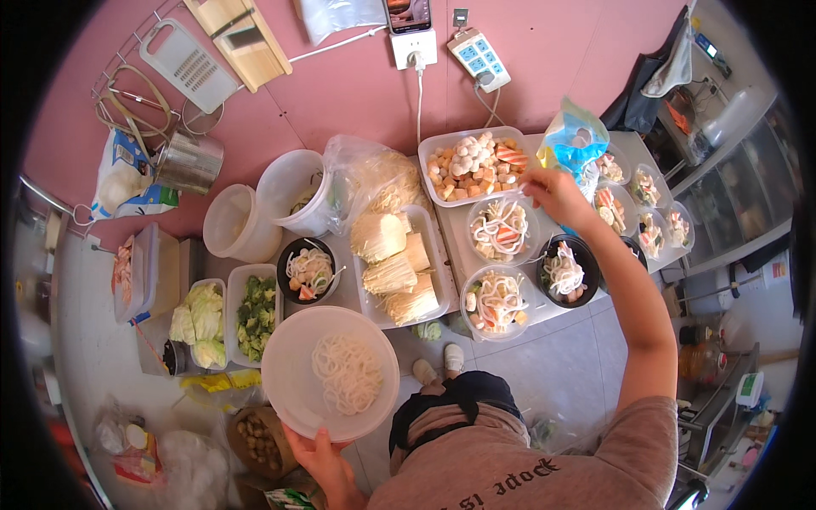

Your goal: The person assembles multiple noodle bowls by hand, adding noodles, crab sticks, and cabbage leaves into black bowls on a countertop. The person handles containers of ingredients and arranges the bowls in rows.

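Observation:
My left hand (321, 463) grips the near rim of a round white plastic tub (285, 374). White noodles (347, 374) lie in a loose heap inside it. At the right, my right hand (552, 195) has its fingers pinched together above a clear round bowl (529, 246); what they hold, if anything, is too small to make out. That bowl has white noodles and orange-striped pieces in it. Nearer me is another clear bowl (497, 333) filled in a similar way. Beside these stands a black bowl (586, 293) topped with noodles.
Behind the bowls sits a tray (442, 197) of balls and cubes. Enoki mushrooms (395, 263) fill a long tray at the middle. Cabbage (201, 319), broccoli (257, 314) and another black bowl (289, 285) lie left. Several filled clear bowls stand far right, beside a blue-yellow bag (574, 140).

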A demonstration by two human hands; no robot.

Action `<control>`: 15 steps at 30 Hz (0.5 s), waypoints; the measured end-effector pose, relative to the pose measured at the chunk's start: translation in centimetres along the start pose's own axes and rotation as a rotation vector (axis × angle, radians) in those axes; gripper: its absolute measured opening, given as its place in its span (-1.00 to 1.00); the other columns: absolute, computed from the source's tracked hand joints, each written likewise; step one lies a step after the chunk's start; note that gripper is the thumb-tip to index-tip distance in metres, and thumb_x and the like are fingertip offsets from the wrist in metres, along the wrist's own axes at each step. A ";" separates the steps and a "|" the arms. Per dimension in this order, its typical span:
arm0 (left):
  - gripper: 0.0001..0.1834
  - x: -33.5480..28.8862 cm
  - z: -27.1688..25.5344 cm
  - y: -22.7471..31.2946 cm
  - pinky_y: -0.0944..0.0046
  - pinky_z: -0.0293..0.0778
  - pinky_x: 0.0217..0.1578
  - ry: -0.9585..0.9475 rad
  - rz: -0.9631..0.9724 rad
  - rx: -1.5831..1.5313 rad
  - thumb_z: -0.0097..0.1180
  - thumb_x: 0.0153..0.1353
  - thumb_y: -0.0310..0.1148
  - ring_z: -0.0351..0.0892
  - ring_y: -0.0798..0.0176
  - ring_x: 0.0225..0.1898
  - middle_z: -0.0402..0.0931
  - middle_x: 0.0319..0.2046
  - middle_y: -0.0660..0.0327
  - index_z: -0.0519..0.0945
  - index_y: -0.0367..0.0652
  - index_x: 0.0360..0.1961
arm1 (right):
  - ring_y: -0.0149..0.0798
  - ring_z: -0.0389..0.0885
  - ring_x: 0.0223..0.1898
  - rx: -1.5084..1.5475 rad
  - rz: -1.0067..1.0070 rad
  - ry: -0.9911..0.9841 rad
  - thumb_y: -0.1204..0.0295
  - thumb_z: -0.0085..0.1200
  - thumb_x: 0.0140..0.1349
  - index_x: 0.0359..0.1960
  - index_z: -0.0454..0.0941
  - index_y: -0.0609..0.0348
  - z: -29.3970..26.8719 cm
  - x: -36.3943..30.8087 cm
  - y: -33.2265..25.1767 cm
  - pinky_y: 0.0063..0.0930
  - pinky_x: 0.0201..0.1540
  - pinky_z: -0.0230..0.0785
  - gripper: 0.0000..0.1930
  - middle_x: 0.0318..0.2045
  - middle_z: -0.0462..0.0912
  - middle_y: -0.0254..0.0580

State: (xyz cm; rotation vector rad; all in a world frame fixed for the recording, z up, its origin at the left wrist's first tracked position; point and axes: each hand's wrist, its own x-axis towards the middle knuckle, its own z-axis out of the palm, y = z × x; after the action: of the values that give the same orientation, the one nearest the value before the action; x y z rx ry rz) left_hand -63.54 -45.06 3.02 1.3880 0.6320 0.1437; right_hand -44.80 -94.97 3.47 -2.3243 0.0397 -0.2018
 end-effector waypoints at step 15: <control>-0.20 1.3 -0.2 -1.2 0.41 0.69 -0.40 -0.356 0.032 0.044 0.00 0.23 -0.67 0.59 0.23 0.04 0.33 0.29 0.07 0.04 -0.20 0.49 | -0.36 0.67 -0.23 0.282 -0.478 -0.212 0.56 0.04 0.40 -0.07 0.59 0.29 -1.7 -6.7 -16.8 -0.43 -0.08 0.49 -0.86 -0.24 0.66 -0.18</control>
State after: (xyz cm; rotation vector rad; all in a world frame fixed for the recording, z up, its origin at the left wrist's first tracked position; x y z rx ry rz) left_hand -62.92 -44.51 1.48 1.4226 0.3180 -0.0924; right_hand -52.21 -84.01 15.90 -2.0276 -0.6148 -0.1823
